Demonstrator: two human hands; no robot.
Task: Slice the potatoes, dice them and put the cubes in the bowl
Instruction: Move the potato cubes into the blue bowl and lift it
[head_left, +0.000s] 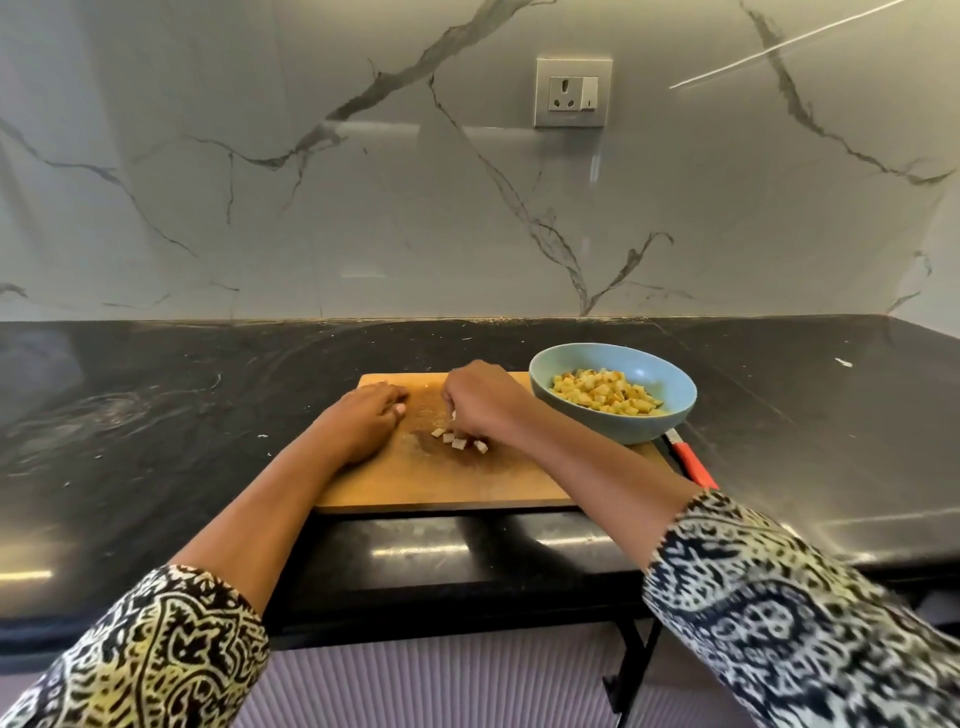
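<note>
Head view suggests near completion: the round pale-blue bowl (613, 428) on the rectangular wooden cutting board (441, 483)'s far-right corner holds most potato cubes (605, 397); right hand (483, 400) pinches the last loose cubes (458, 441) mid-board; left hand (363, 421) rests slack, empty.

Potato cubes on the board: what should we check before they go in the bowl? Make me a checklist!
1. Potato cubes gathered: not ok, a few lie loose on the cutting board.
2. Right hand gripping cubes: ok, its fingers curl over them; how many, cannot tell.
3. Bowl close by: ok, at the board's far right corner.
4. Room in bowl: ok, its cubes sit below the rim.
5. Knife out of the way: ok, its red handle lies right of the board.
6. Left hand clear: ok, it rests left of the cubes.
</note>
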